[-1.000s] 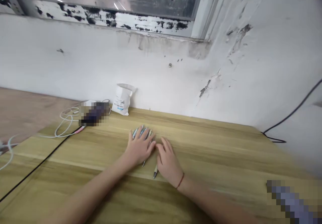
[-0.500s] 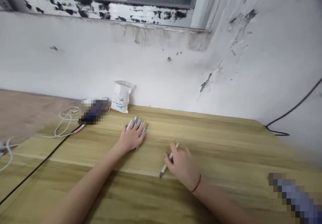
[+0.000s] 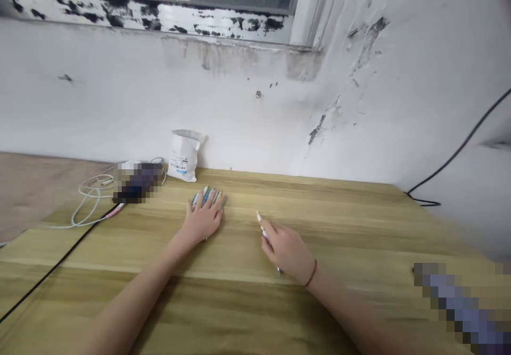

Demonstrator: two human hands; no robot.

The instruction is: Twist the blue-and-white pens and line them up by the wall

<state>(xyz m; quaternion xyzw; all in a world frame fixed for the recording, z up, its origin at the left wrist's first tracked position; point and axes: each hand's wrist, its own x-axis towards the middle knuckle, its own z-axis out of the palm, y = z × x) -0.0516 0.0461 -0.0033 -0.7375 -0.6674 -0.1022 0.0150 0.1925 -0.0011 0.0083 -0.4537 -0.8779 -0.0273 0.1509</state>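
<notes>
My left hand [image 3: 202, 221] lies palm down with its fingers spread over several pens [image 3: 206, 195]. Their ends poke out past the fingertips, in blue, white and yellowish tones; the rest is under the palm. To the right, my right hand [image 3: 288, 253] has its thumb and fingers closed on a white pen [image 3: 263, 229]. This pen slants from a pale end at upper left to a dark tip at lower right, and its middle is partly hidden by the fingers. A red cord circles the right wrist.
Against the wall, a white packet [image 3: 183, 158] stands on the wooden table [image 3: 319, 200]. Tangled white cables [image 3: 85, 206] and a blurred-out dark object [image 3: 138, 183] lie at left. A black cable [image 3: 59, 262] crosses the left side. Another blurred-out object [image 3: 459, 302] is at lower right.
The pen in the right hand has turned, its upper end swinging from right to left. My left hand still rests on the pens. The whole view has shifted slightly.
</notes>
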